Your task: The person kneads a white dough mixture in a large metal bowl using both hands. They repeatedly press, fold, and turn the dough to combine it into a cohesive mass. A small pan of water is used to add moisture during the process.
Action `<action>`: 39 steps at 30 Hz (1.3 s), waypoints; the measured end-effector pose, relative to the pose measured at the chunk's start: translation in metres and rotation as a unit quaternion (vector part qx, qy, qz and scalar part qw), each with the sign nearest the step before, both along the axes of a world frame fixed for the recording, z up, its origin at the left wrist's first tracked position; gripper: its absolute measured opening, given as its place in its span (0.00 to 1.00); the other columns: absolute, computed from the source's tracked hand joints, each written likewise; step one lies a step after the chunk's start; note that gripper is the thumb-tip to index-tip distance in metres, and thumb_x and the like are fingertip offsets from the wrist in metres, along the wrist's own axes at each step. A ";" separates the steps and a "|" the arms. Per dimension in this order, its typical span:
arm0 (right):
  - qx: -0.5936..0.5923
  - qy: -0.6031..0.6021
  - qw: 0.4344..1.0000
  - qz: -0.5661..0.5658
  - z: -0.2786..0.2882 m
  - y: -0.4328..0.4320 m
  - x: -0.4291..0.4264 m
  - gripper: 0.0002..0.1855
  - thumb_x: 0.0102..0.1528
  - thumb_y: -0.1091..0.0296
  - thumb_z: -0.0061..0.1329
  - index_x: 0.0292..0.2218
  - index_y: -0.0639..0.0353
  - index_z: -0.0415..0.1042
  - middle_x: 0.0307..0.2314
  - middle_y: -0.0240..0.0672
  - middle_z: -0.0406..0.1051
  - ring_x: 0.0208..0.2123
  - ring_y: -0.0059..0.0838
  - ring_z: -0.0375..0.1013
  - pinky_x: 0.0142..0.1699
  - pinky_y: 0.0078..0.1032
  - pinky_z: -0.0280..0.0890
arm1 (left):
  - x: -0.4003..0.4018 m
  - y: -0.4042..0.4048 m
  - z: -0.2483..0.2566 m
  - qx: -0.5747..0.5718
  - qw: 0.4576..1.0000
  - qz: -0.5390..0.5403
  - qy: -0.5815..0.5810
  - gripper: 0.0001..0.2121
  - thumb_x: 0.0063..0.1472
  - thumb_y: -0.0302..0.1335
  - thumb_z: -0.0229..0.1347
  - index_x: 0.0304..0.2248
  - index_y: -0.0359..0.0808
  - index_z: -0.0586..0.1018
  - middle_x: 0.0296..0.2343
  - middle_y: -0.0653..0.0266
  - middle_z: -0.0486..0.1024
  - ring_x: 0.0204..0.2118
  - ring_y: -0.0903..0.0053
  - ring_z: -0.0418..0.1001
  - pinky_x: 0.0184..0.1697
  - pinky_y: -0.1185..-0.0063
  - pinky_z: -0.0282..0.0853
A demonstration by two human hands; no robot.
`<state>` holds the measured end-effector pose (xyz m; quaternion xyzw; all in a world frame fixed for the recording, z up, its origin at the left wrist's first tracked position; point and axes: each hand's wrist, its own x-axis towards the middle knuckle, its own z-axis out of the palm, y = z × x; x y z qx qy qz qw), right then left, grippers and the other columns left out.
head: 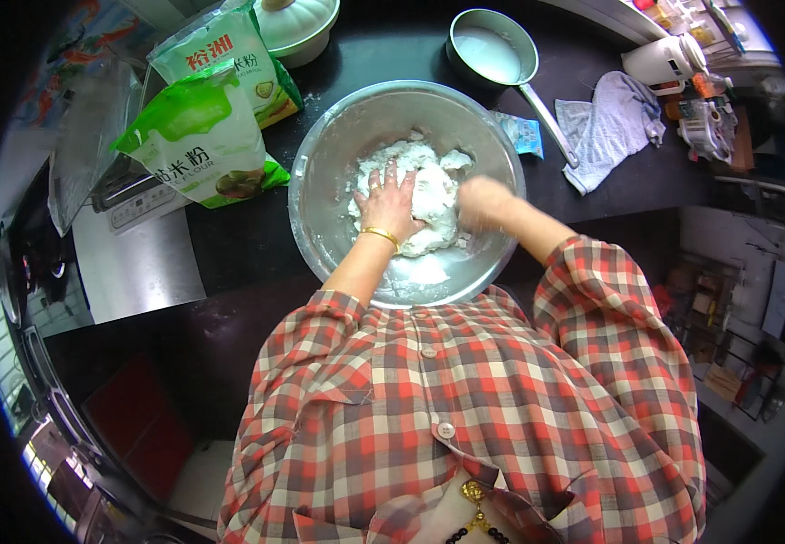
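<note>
A wide stainless steel bowl [324,224] sits at the counter's front edge, with a lumpy mass of white dough [433,194] and loose flour inside. My left hand [389,204], with a gold bangle at its wrist, lies with spread fingers on the dough's left part and grips nothing. My right hand [487,204] is blurred and curled at the dough's right side, inside the bowl; whether its fingers hold anything cannot be seen. Dry white flour lies at the bottom of the bowl nearest me.
Two flour bags [202,136] stand left of the bowl, near a lidded white pot [297,27]. Behind right is a saucepan [494,51] with whitish liquid, its handle pointing towards a cloth [610,129]. A small blue packet [521,134] touches the bowl's right side.
</note>
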<state>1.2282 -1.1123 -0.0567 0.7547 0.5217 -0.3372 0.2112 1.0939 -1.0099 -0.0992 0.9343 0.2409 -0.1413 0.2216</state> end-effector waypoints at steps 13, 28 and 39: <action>0.082 0.003 0.991 -0.105 0.000 -0.048 -0.037 0.12 0.41 0.70 0.44 0.27 0.68 0.73 0.27 0.50 0.72 0.31 0.44 0.73 0.39 0.34 0.68 | 0.006 -0.005 0.003 0.009 1.000 0.007 -0.012 0.41 0.39 0.40 0.64 0.53 0.47 0.57 0.55 0.59 0.49 0.57 0.58 0.48 0.52 0.51 0.50; 0.009 0.049 0.990 -0.130 0.002 -0.047 -0.036 0.17 0.43 0.65 0.44 0.33 0.67 0.71 0.27 0.51 0.71 0.30 0.44 0.72 0.37 0.34 0.67 | 0.012 -0.006 0.004 0.013 1.000 -0.022 0.004 0.41 0.40 0.39 0.64 0.54 0.49 0.57 0.55 0.59 0.48 0.58 0.57 0.46 0.51 0.49 0.50; 0.245 -0.205 0.947 0.039 0.004 -0.039 0.013 0.07 0.47 0.69 0.43 0.26 0.60 0.72 0.25 0.39 0.72 0.31 0.34 0.74 0.33 0.32 0.68 | 0.019 0.003 0.000 0.026 0.999 -0.031 -0.002 0.39 0.40 0.40 0.62 0.53 0.49 0.57 0.56 0.58 0.47 0.58 0.55 0.46 0.52 0.49 0.49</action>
